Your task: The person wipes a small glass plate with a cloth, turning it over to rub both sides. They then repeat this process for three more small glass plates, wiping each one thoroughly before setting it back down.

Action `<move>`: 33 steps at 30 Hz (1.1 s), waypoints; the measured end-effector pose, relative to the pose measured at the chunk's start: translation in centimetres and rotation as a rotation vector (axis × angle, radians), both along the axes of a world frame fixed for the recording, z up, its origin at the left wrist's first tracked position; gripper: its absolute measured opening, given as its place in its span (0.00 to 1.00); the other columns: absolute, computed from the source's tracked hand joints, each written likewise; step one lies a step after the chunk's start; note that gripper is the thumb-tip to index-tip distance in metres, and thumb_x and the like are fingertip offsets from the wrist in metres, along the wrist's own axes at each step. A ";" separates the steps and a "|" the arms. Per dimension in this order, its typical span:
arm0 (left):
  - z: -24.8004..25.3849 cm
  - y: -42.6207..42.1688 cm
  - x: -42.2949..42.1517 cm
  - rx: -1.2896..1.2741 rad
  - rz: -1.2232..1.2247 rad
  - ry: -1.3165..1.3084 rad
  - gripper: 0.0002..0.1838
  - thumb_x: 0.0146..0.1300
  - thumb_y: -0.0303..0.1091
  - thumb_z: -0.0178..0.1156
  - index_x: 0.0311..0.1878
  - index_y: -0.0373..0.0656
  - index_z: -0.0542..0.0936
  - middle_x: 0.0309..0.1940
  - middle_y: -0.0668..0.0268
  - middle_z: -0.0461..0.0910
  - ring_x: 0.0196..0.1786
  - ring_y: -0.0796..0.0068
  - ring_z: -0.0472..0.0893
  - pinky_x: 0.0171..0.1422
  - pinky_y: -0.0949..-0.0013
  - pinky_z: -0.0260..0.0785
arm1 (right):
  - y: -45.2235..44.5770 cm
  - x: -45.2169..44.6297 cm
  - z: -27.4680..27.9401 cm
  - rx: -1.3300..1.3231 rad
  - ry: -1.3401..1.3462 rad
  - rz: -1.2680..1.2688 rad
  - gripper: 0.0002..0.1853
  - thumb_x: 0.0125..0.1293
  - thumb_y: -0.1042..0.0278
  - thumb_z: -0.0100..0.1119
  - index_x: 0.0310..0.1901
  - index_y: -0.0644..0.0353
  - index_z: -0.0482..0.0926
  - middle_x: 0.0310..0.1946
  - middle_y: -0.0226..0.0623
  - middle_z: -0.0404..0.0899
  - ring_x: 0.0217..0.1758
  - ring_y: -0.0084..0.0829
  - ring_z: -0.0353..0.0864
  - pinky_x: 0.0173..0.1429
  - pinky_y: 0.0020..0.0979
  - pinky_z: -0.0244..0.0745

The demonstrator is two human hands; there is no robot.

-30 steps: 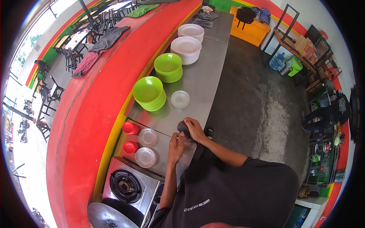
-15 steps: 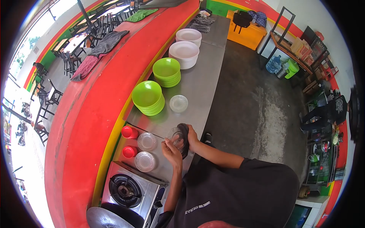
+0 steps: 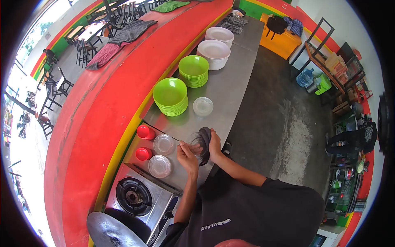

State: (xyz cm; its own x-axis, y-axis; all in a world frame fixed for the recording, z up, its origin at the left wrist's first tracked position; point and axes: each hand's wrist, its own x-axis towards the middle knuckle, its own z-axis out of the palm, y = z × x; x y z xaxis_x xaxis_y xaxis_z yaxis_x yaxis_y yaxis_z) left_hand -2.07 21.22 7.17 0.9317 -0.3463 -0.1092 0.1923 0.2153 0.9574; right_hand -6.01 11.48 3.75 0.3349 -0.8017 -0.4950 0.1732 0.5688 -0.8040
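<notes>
Over the steel counter, my left hand [image 3: 188, 158] grips the near edge of a small clear glass bowl [image 3: 196, 142], fingers closed on its rim. My right hand [image 3: 214, 146] is wrapped round a dark cloth [image 3: 204, 136] pressed against the bowl's other side. Part of the bowl is hidden behind the cloth and fingers. Left of my hands stand two more clear glass bowls [image 3: 163, 144], beside two red lidded containers [image 3: 145, 132]. Farther along lies another clear bowl [image 3: 203, 106], next to stacked green bowls [image 3: 170, 92].
A gas stove [image 3: 134, 196] with a dark pan [image 3: 108, 230] is at the lower left. White bowls [image 3: 213, 49] are stacked farther up the steel counter [image 3: 230, 88]. A red ledge [image 3: 103, 111] runs along the left. Another person [image 3: 354, 138] stands at the far right.
My view has shifted slightly, so the counter items sit a little farther right in view. Both hands still hold the bowl and cloth, with only small movement.
</notes>
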 end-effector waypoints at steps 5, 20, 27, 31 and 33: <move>2.3 1.3 0.5 -0.096 -0.173 0.272 0.23 0.79 0.49 0.47 0.38 0.35 0.71 0.25 0.54 0.83 0.25 0.66 0.86 0.28 0.72 0.76 | -1.4 -0.5 0.1 -0.170 -0.024 0.148 0.18 0.77 0.57 0.48 0.40 0.64 0.80 0.34 0.29 0.78 0.38 0.20 0.73 0.46 0.27 0.69; 0.0 -1.0 -0.6 -0.118 0.018 0.061 0.29 0.78 0.55 0.45 0.37 0.34 0.73 0.32 0.50 0.85 0.30 0.63 0.87 0.29 0.68 0.78 | 0.6 -0.2 0.4 0.234 -0.078 -0.108 0.24 0.76 0.46 0.44 0.45 0.60 0.81 0.40 0.33 0.82 0.43 0.29 0.80 0.52 0.33 0.74; 1.8 2.0 1.8 0.136 -0.547 0.210 0.25 0.78 0.52 0.48 0.43 0.33 0.75 0.34 0.51 0.85 0.32 0.64 0.87 0.34 0.68 0.80 | -2.9 -2.3 0.3 -0.398 0.182 0.429 0.16 0.78 0.58 0.48 0.43 0.63 0.79 0.35 0.31 0.81 0.38 0.21 0.76 0.47 0.27 0.71; 0.9 2.0 2.4 0.124 -0.663 0.331 0.26 0.78 0.52 0.48 0.47 0.32 0.76 0.35 0.51 0.86 0.32 0.64 0.87 0.34 0.68 0.80 | -1.5 -2.5 2.2 -0.741 0.279 0.366 0.17 0.75 0.57 0.54 0.50 0.66 0.77 0.39 0.42 0.83 0.42 0.29 0.80 0.52 0.29 0.73; 0.8 1.6 2.4 0.026 -0.581 0.372 0.26 0.78 0.52 0.48 0.47 0.33 0.76 0.33 0.55 0.86 0.30 0.66 0.87 0.33 0.66 0.80 | 0.0 -2.6 3.2 -0.900 0.261 0.340 0.19 0.73 0.59 0.56 0.57 0.65 0.75 0.47 0.47 0.81 0.49 0.38 0.81 0.60 0.34 0.72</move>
